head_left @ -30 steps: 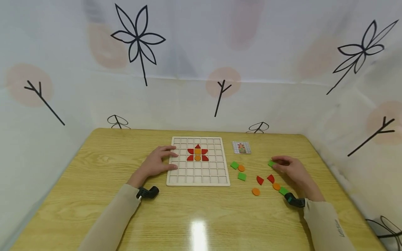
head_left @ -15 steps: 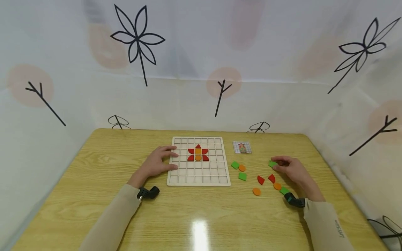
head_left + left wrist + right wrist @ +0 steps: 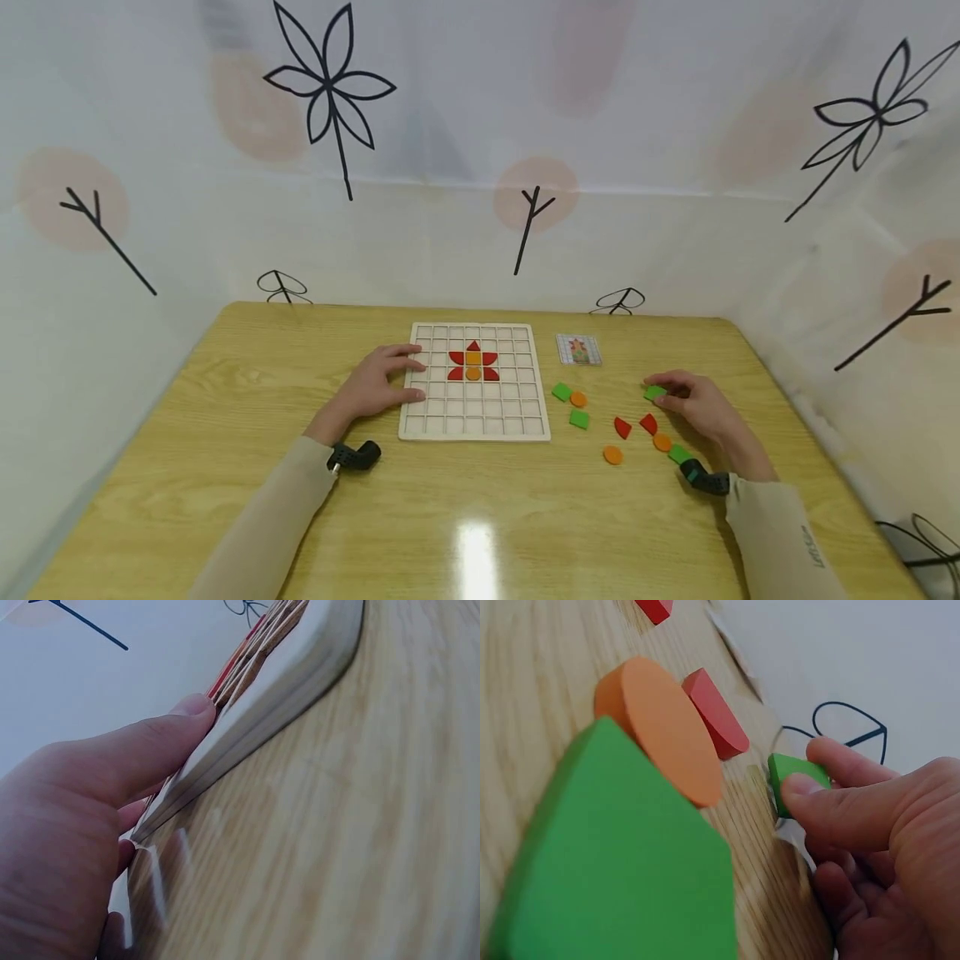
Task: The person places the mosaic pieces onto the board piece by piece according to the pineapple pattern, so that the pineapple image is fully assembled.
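Pinches green tile (image 3: pixel 654 392) with right hand (image 3: pixel 697 403), rests left hand (image 3: pixel 372 387) wide-fingered on board (image 3: pixel 475 425), could drop tile through slack pinch.

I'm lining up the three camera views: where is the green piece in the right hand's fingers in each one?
Head: right of centre, below mid-height; the green piece is at the fingertips of the right hand.
Left wrist: not in it.
Right wrist: right of centre, about mid-height, the green piece pinched by the thumb and a finger.
Shared landmark: the wooden table, seen in all three.
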A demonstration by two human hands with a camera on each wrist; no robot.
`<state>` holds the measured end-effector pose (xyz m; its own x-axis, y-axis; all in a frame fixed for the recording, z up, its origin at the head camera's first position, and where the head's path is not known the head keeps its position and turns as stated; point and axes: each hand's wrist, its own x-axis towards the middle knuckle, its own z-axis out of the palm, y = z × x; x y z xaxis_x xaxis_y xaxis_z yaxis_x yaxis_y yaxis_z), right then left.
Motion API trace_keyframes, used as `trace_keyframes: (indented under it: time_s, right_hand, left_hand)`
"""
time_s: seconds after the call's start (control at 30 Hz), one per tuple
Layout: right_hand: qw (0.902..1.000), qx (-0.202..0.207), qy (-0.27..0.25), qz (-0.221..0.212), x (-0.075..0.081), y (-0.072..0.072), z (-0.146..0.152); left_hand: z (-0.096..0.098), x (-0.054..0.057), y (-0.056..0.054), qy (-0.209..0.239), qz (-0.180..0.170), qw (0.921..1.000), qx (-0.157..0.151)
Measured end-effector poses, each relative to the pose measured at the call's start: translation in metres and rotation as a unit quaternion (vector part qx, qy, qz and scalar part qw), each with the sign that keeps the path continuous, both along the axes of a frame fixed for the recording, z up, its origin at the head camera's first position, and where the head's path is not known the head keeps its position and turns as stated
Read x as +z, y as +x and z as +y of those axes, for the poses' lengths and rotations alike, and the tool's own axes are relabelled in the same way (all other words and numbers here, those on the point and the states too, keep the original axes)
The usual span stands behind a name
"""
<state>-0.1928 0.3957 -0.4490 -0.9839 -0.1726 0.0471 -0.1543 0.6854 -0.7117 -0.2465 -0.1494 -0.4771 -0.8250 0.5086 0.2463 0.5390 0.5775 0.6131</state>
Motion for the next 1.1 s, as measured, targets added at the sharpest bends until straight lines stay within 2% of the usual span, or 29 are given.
trace_keyframes:
  time_s: [0.3, 0.43, 0.6, 0.87, 1.1]
  right_hand:
    - [0.9999, -0.010, -0.005, -0.010, 0.006, 0.002, -0.003]
    - [0.9995, -0.027, -0.009, -0.010, 0.008, 0.005, -0.017]
    - [0.9981, -0.041, -0.044, -0.014, 0.011, 0.004, -0.044]
    - [0.9977, 0.013, -0.065, 0.016, 0.014, 0.000, -0.098]
    - [0.9909, 0.068, -0.113, 0.024, 0.008, -0.008, -0.139]
  left_hand:
    - [-0.001, -0.002, -0.004, -0.014, -0.003, 0.9999, 0.007]
    - [0.000, -0.001, -0.004, -0.013, -0.004, 0.9999, 0.005]
    - [-0.001, 0.001, -0.002, -0.008, -0.010, 0.9999, 0.006]
    - [0.000, 0.002, -0.002, -0.008, -0.015, 0.9998, 0.010]
    - [0.000, 0.001, -0.002, -0.012, -0.010, 0.9998, 0.009]
